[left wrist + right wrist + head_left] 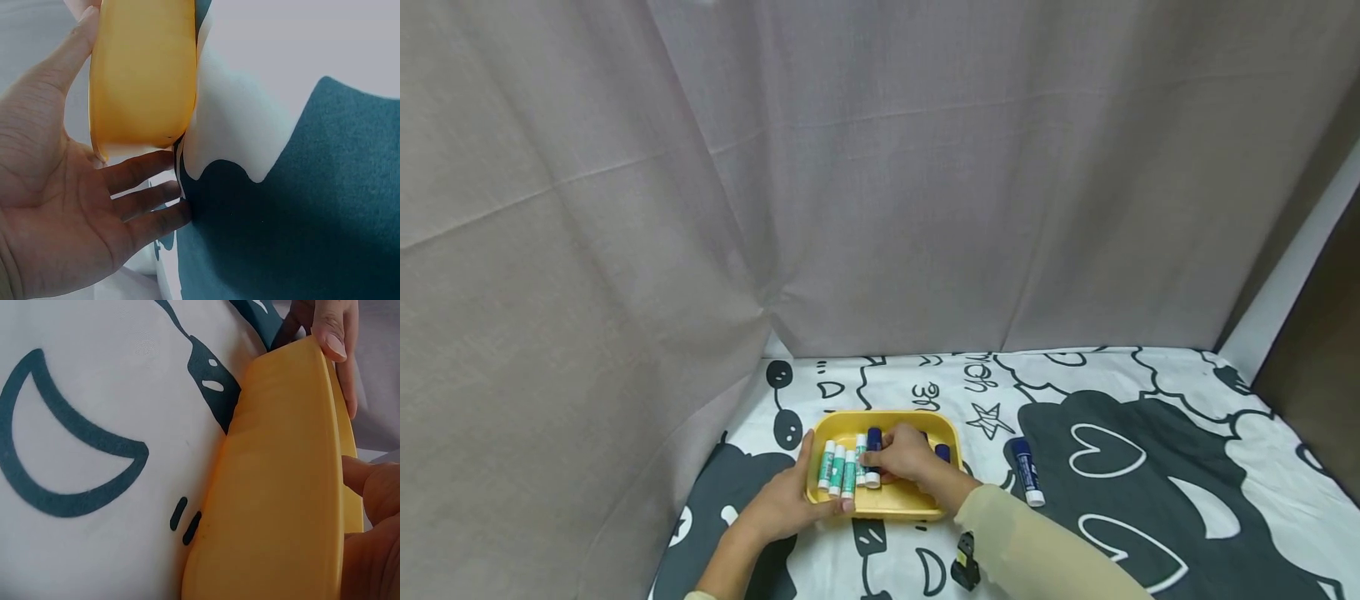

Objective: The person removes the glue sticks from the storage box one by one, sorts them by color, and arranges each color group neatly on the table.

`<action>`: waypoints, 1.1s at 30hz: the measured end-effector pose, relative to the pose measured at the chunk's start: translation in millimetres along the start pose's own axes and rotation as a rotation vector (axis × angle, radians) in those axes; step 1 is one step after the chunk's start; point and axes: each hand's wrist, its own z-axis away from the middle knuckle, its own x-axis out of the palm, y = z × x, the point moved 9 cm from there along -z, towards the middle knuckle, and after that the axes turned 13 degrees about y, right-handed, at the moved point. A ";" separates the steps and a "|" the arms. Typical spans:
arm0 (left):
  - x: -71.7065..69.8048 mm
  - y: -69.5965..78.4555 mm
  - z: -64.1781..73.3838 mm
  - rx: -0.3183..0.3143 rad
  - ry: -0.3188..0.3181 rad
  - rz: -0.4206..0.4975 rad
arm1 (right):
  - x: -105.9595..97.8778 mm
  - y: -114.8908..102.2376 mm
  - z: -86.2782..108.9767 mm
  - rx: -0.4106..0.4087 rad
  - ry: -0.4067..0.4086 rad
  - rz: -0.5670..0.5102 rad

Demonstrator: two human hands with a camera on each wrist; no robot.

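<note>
A yellow tray [898, 505] holds white-and-green glue sticks [837, 471] side by side at its left, in the head view. My left hand [786, 500] grips the tray's near left corner, thumb over the front rim and fingers along the left side; its palm [69, 206] shows in the left wrist view. Inside the tray, my right hand [910, 457] pinches a dark blue glue stick [874, 458] with a white end, beside the green ones. Another dark blue stick [942, 452] lies at the tray's right, partly behind the right hand.
One more blue glue stick [1027, 472] lies on the patterned cloth [1120, 517], right of the tray. A grey curtain [925, 208] hangs behind. A small black object [965, 562] shows by the right sleeve [1037, 542].
</note>
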 end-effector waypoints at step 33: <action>-1.2 2.4 1.5 -0.019 0.007 0.014 | -18.3 6.7 -3.1 0.021 0.029 0.060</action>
